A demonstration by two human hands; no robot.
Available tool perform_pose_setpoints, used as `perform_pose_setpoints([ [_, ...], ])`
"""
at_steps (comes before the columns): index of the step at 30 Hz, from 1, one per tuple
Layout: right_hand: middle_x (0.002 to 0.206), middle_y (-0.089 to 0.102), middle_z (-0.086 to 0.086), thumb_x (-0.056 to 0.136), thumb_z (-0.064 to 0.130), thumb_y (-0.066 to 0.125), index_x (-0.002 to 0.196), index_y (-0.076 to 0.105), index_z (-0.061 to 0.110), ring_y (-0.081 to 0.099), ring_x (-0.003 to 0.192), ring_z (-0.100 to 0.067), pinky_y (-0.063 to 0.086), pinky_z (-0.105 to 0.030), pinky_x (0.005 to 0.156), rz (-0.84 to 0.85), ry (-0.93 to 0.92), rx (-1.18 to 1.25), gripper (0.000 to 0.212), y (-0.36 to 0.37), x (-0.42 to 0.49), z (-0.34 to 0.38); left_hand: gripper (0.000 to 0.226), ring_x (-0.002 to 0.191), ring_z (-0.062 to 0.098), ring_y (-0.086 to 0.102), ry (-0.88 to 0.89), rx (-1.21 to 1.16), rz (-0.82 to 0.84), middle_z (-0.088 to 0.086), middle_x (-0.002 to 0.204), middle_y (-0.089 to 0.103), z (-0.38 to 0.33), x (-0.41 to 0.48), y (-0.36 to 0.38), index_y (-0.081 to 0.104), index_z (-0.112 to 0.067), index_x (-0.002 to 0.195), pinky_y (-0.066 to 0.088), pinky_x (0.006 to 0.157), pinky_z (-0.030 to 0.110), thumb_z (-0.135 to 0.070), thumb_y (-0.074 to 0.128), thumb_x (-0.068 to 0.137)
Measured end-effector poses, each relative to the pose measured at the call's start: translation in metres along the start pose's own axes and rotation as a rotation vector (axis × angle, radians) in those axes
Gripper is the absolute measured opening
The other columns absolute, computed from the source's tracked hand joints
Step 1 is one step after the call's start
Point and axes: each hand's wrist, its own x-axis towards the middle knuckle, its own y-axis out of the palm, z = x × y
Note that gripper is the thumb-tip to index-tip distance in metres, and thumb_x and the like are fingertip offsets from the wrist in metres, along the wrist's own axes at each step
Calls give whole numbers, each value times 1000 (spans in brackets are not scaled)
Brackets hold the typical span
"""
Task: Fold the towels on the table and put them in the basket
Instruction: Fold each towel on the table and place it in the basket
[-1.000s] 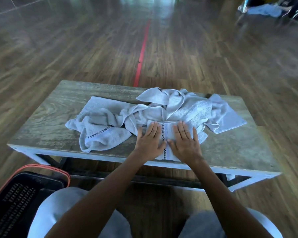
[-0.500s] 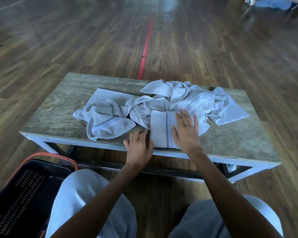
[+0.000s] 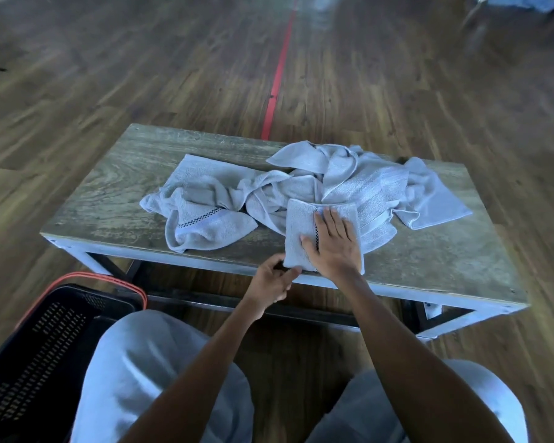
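Head view: I note a folded towel (image 3: 299, 231), pale grey with a checked stripe, lying at the near edge of the table (image 3: 109, 203), under the right fingers (image 3: 332, 220) and against the crumpled towels (image 3: 221, 199) beyond their tips. The right hand (image 3: 333, 247) lies flat on it, fingers straight and gripping nothing; the left hand (image 3: 271, 281) curls, thumb and fingers pinching its near-left corner. The basket (image 3: 45, 330) sits left of the left fingers.

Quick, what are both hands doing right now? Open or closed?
Left hand: closed, pinching the near corner of the folded towel.
Right hand: open, pressing flat on the folded towel.
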Motion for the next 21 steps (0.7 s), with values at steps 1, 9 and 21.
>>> perform_pose_setpoints([
  [1,161,-7,0,95,58,11,153,1,21,-13,146,-13,-11,-35,118,-2,0,-2,70,0,0,0,28,46,7,33,-14,2,0,-3,57,45,0,1,0,57,-9,110,26,38,18,-25,66,88],
  [9,161,-1,0,92,58,4,153,5,20,-8,147,-14,-7,-37,119,-44,16,-25,71,3,1,2,30,42,12,40,-6,-32,41,4,61,57,-3,-1,-1,57,-9,103,29,38,21,-33,65,89],
  [21,161,8,-1,93,57,8,152,13,19,0,148,-15,-3,-38,120,-108,19,8,70,9,1,1,19,41,9,44,-49,-61,15,1,59,58,-15,2,-4,59,-9,88,27,38,18,-27,61,92],
])
